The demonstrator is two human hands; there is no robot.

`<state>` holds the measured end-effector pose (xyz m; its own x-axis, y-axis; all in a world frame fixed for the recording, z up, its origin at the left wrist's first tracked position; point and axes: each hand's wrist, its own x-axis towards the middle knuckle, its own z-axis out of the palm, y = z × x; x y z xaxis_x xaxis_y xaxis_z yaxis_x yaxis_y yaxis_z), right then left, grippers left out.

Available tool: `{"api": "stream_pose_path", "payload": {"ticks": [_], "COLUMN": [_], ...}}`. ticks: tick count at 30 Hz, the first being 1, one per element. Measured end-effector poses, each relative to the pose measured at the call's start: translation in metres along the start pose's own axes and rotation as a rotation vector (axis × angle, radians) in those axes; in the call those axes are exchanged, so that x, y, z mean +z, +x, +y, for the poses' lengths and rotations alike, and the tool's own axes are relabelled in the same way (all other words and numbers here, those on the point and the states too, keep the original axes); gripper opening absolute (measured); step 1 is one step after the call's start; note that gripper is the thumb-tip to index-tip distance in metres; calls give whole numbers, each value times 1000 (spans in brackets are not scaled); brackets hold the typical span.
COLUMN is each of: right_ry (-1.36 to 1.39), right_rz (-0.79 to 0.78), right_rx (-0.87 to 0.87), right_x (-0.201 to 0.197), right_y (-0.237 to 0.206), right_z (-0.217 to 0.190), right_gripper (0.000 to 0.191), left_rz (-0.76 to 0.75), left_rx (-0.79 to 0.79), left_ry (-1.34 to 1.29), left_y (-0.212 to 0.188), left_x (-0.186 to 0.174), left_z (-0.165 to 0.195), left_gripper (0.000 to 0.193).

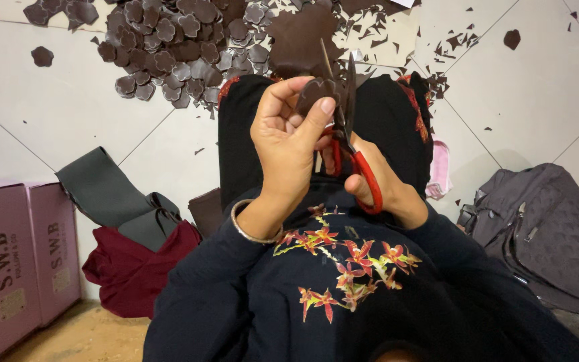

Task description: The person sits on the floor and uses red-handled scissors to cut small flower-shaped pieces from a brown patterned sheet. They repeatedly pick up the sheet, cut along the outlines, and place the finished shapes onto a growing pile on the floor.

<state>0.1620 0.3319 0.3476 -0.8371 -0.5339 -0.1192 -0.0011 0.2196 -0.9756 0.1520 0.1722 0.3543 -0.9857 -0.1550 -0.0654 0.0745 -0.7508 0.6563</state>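
White tiled floor (pixel 68 100) strewn with brown cutouts (pixel 169 40) | left hand (pixel 286 144) pinches brown piece (pixel 316 90) | right hand (pixel 380 181) grips red scissors (pixel 350 141), blades parted

The scissors (pixel 355 167) have red handles and dark blades. The piece (pixel 316 94) pinched at 12 o'clock is dark brown, like the flower-shaped cutouts (pixel 169 47) heaped at 11 o'clock on the white tiled floor (pixel 68 107). The sweater (pixel 343 295) is black with red and yellow flowers. At 9 o'clock lie pink boxes (pixel 15 255), a grey strip (pixel 102 191) and maroon cloth (pixel 135 268). A grey quilted bag (pixel 544 228) sits at 3 o'clock.
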Motion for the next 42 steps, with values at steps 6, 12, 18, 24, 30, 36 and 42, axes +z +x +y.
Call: {"api": "stream_pose_path", "payload": {"ticks": [6,12,18,24,30,36,42], "right_ry": [5,45,119,174,171,155,177], "right_rz": [5,37,27,18,5,-1,-43], "right_rx": [-4,-20,-20,87,79,80,128], "right_x": [1,6,4,0,-2,-8,-19], "right_y": [1,2,1,-1,0,-3,-6], "right_z": [0,8,11,7,3,6,3], "right_gripper": [117,116,115,118,113,109,111], "left_rz": [17,20,19,-15,-21,-60,-91], "left_rx": [6,29,-8,36,24,32,17], "left_ry": [-13,-34,-48,-10,-15,20,68], "left_y": [-2,-4,-6,-6,-5,-3,0], "left_x": [1,2,0,0,-1,-4,-7], "left_z": [-2,-5,-2,-3,-1,1,8], "left_gripper": [29,29,30,30,31,29,28]}}
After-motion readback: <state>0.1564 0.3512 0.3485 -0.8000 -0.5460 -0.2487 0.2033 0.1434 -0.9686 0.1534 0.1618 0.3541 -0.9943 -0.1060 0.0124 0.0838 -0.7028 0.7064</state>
